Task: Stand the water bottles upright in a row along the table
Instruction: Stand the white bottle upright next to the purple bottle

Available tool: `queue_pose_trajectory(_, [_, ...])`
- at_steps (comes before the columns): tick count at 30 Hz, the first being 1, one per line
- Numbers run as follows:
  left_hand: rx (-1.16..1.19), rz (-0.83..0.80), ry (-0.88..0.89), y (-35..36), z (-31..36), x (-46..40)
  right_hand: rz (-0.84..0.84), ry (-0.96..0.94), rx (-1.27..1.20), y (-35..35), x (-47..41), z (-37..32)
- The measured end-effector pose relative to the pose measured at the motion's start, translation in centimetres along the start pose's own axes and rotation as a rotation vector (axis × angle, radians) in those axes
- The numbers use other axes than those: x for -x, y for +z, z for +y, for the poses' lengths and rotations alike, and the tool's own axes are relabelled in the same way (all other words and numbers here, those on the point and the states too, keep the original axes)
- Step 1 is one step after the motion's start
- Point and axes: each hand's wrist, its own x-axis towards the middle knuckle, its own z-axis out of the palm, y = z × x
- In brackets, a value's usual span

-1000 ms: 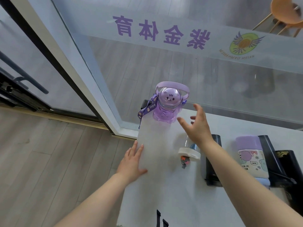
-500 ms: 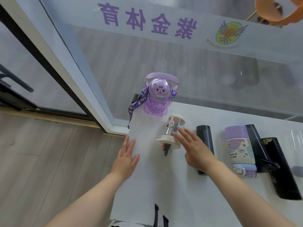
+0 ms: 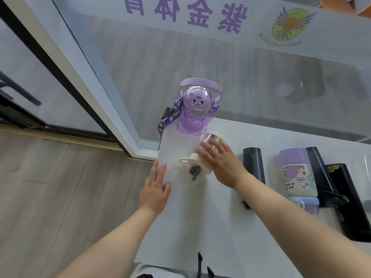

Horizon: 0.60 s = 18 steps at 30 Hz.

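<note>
A purple bear-shaped bottle with a handle and strap stands upright at the far left corner of the white table. Just in front of it a small clear bottle with a white cap lies on its side. My right hand lies over its body with the fingers curled on it. My left hand rests flat and open on the table's left edge. To the right, all on their sides, lie a black bottle, a cartoon-printed flask with a purple end, and two dark flasks.
A glass wall with purple lettering runs right behind the table. The table's left edge drops to a wooden floor. A clear glass shows at the right border, and black straps lie at the near edge.
My right hand came back from the upright purple bottle and settled on the small clear bottle. My left hand stayed flat on the table's left edge.
</note>
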Motion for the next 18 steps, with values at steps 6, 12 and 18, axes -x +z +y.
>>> queue_pose_trajectory(6, [-0.03,0.009,0.009,0.3,-0.3,-0.1,0.129,0.055,0.0,1.1,0.8,0.2])
queue_pose_trajectory(12, [-0.035,0.014,0.005,0.4,-0.1,-0.1,0.233,0.31,-0.248,-0.7,1.5,-0.6])
queue_pose_trajectory(18, [-0.036,0.024,0.003,0.4,-0.1,-0.1,0.367,0.676,-0.761,-1.3,3.4,-1.4])
